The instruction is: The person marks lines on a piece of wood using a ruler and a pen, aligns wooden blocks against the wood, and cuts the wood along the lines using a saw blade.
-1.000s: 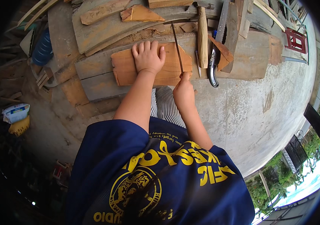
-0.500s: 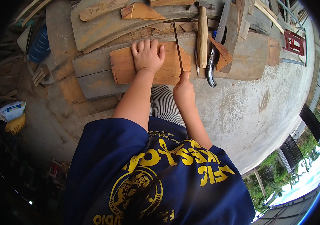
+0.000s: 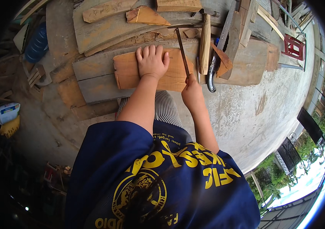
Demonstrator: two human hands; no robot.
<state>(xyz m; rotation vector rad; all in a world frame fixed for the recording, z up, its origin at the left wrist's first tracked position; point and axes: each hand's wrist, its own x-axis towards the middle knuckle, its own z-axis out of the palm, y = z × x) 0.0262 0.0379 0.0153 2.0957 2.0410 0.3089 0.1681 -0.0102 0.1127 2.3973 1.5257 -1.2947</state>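
Note:
A reddish-brown board [image 3: 127, 74] lies across a weathered grey plank in front of me. My left hand [image 3: 153, 63] presses flat on the board with its fingers spread. My right hand [image 3: 193, 93] is closed round the near end of a long, thin dark file [image 3: 182, 51]. The file slants across the board near its right end, its tip pointing away from me. Just right of it lie a slim metal tool [image 3: 198, 68], a wooden-handled hammer [image 3: 205, 45] and a handsaw [image 3: 226, 36] with a black grip. A brown wood offcut [image 3: 222, 63] partly covers the saw.
Wood offcuts [image 3: 147, 16] lie along the far planks. A blue plastic bottle [image 3: 36, 44] stands at the far left, with sacks [image 3: 8, 118] nearer. A red plastic stool [image 3: 294, 47] is at the far right. Concrete floor [image 3: 242, 110] spreads to the right.
My right hand and the file have shifted slightly right and toward me in the picture. The whole view has moved a little too. My left hand stays on the board.

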